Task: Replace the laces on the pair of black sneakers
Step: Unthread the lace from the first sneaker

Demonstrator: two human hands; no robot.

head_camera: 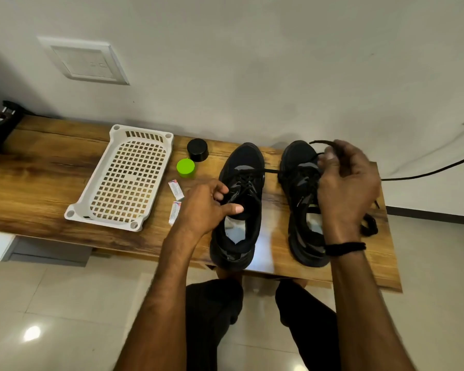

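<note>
- Head view, one tabletop [38,180] of wood grain along a white wall.
- Left sneaker [241,210] and right sneaker [300,167], both black, stand side by side at centre right of the frame, toes to the wall, heels at the near edge.
- Left sneaker is laced; a taut lace strand [271,171] runs from it across the gap to the right sneaker.
- Left hand [204,210] rests on the left sneaker: fingers [220,195] curled at the laced part, thumb straight over the opening. Cannot tell if they pinch a lace.
- Right hand [346,188] is over the right sneaker, motion-blurred, fingers [330,156] curled round a black lace [323,142]; its end sticks out above the knuckles.
- A loose lace bundle [370,223] lies on the tabletop, right of the right sneaker.
- White perforated basket [75,212] at centre left, tilted.
- Between the basket and the left sneaker: black cap [197,149], green cap [186,167], two small packets [176,190].
- Black cable [426,172] at the right edge.
</note>
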